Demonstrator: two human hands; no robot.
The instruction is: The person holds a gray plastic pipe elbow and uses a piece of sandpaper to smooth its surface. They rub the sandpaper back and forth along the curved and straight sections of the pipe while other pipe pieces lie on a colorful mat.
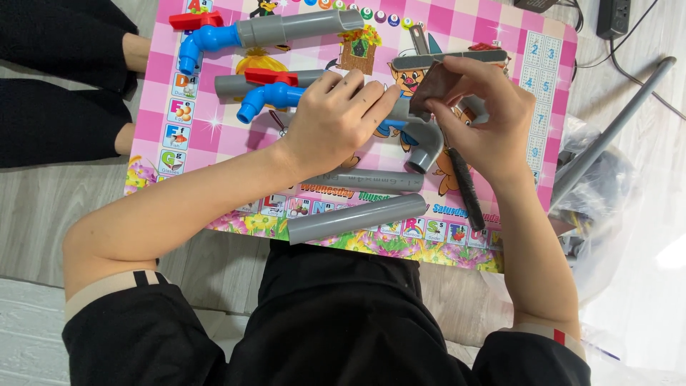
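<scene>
Above the pink checked children's table, the left hand closes its grip on a grey plastic elbow pipe while the right hand pinches brown sandpaper against its end, best rubbed evenly.

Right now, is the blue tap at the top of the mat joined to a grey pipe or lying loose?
Joined. The blue tap with the red handle runs straight into the grey pipe, no gap between them, flat on the pink mat.

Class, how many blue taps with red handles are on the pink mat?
2: one tap at the mat's top left corner, another tap just below, beside the left hand.
</scene>
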